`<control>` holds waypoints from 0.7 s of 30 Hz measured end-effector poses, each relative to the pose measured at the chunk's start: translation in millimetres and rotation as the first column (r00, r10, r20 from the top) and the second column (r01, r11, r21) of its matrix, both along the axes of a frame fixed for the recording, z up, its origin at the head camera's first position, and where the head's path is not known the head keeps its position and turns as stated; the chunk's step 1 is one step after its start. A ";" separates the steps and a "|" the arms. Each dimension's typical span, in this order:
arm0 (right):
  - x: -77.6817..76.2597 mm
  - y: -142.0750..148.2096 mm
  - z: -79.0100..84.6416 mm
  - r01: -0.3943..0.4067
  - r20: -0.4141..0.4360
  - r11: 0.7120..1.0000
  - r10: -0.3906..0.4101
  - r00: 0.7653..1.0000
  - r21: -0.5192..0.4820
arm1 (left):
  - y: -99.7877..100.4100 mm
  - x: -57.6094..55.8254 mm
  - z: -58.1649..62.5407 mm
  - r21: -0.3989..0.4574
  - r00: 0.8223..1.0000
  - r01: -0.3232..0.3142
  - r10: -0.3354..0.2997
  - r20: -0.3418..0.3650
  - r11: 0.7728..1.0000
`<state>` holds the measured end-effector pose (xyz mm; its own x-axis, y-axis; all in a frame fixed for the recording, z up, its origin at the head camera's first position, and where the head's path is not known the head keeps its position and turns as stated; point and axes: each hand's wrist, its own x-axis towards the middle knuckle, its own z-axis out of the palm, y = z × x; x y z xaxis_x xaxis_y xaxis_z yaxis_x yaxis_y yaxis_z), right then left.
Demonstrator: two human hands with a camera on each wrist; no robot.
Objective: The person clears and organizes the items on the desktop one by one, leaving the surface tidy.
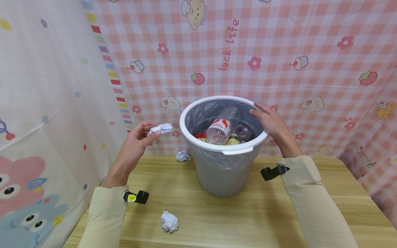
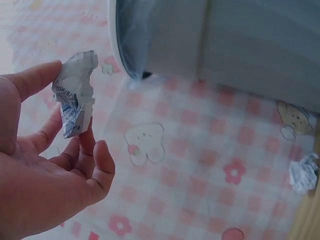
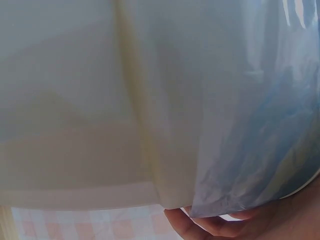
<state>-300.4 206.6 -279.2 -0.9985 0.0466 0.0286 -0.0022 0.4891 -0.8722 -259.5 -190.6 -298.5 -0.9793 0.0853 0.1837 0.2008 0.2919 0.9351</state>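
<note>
My left hand (image 1: pixel 136 141) pinches a crumpled piece of paper (image 1: pixel 161 128) between thumb and fingers, just left of the bin. Printed marks show on this paper (image 2: pixel 75 95) in the left wrist view. A grey trash bin (image 1: pixel 221 175) with a white rim and a clear liner stands on the table. With my right hand (image 1: pixel 273 122) I grip the bin's right rim; fingers (image 3: pixel 200 227) lie against its outside in the right wrist view. Inside the bin are a clear plastic cup (image 1: pixel 219 131) with a red-and-white label and other clear plastic containers (image 1: pixel 243 132).
One crumpled paper ball (image 1: pixel 169 221) lies on the near part of the wooden table (image 1: pixel 248 220). Another paper ball (image 1: pixel 183 155) sits by the back edge, left of the bin. Behind hangs a pink checked cloth (image 1: pixel 279 41), and a white patterned cloth (image 1: pixel 56 103) hangs at the left.
</note>
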 end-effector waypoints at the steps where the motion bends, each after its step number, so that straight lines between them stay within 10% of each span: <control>1: 0.0 0.1 -0.2 0.001 0.001 1.000 -0.001 1.000 0.002 | 2.3 -0.3 2.5 0.001 1.000 -0.001 0.001 -0.005 1.000; 21: -1.1 0.5 1.6 -0.012 0.003 1.000 0.012 1.000 0.002 | 39.5 -7.4 29.2 0.016 0.993 0.006 -0.004 -0.119 1.000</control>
